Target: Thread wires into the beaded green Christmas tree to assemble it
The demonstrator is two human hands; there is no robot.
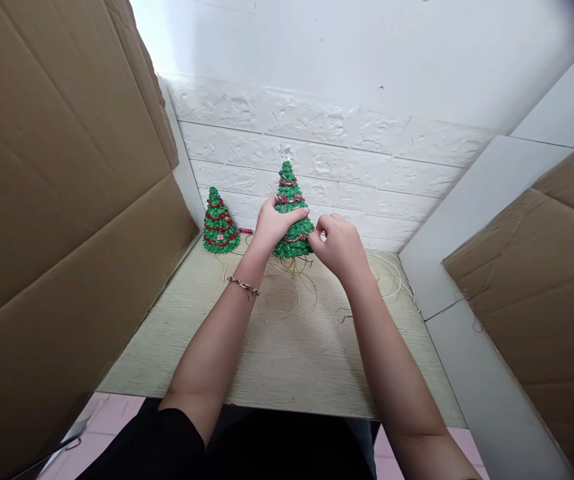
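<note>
A green beaded Christmas tree (294, 230) with red garlands and a clear star-like topper is held upright near the back of the table. My left hand (277, 223) wraps round its left side, the thumb lying across the front. At the tree's lower right edge, my right hand (337, 243) is closed in a pinch, its fingertips by the red garland; what they grip is too small to make out. Loose wires (297, 273) hang below the tree's base. To the left stands a smaller green beaded tree (221, 227) with red garlands.
A red pen-like item (245, 231) lies beside the smaller tree. Coiled white cord (391, 273) rests at the table's back right, and a small bent dark piece (347, 319) lies nearer. Cardboard (77, 253) flanks the left; a white brick-pattern wall (367, 157) stands behind.
</note>
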